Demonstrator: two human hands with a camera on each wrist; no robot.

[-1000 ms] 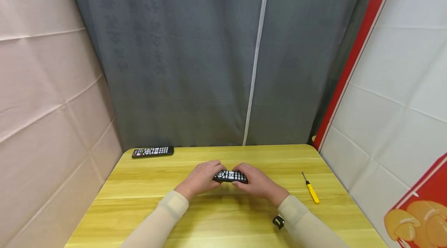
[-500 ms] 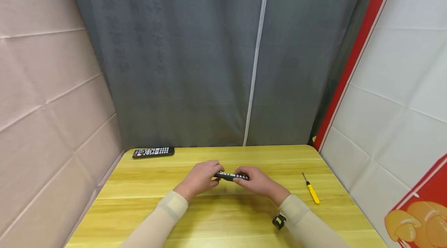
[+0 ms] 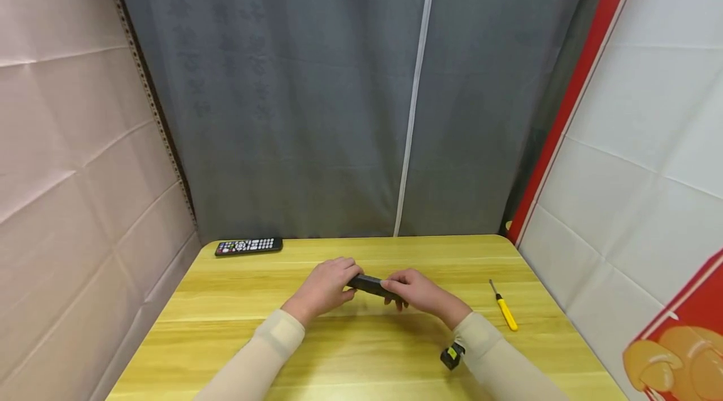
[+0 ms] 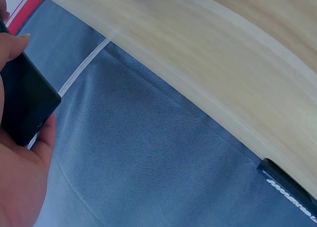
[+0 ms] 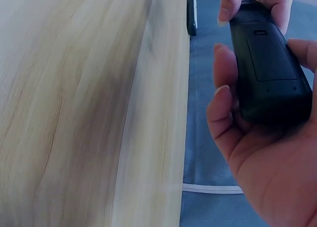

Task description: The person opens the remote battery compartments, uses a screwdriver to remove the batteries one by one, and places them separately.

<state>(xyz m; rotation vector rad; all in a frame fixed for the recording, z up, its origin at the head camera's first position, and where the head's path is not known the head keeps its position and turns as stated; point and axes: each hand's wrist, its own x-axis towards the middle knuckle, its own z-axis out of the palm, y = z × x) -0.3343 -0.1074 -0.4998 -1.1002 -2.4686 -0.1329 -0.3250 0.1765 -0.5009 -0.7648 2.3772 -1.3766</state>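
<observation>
With my left grip (image 3: 324, 287) I hold one end of a black remote (image 3: 368, 283), and with my right grip (image 3: 423, 293) the other end; this remote is in the air over the table (image 3: 226, 319), its back cover showing to my right wrist; a second remote (image 3: 248, 246) lies buttons up at the far left corner; a yellow-handled screwdriver (image 3: 504, 307) lies at the right.

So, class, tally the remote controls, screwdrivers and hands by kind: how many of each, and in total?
Remote controls: 2 (held remote, far-left remote)
Screwdriver: 1
Hands: 2 (left hand, right hand)
Total: 5
</observation>
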